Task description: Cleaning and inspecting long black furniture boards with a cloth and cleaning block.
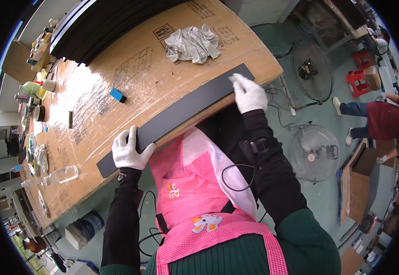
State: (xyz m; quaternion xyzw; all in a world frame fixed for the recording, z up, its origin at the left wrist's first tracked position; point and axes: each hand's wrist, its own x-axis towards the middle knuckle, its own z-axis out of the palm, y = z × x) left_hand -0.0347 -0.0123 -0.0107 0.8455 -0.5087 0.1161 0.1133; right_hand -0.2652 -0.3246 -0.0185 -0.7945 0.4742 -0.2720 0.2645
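A long, flat dark grey panel lies slantwise along the near edge of the table, from lower left to upper right. My left hand, in a white glove, spans the panel near its left end, fingers over the top and thumb at the near edge. Close to the panel's right end is my right hand, also gloved in white. Its fingers are bent together with the tips at the panel's surface; whatever they may hold is hidden. Beyond the panel sits a small blue block with a black side.
Cardboard under shiny film covers the table. A crumpled grey cloth and a stack of black panels lie farther back. Bottles and a clear bottle stand left. Floor fans and a person are at right.
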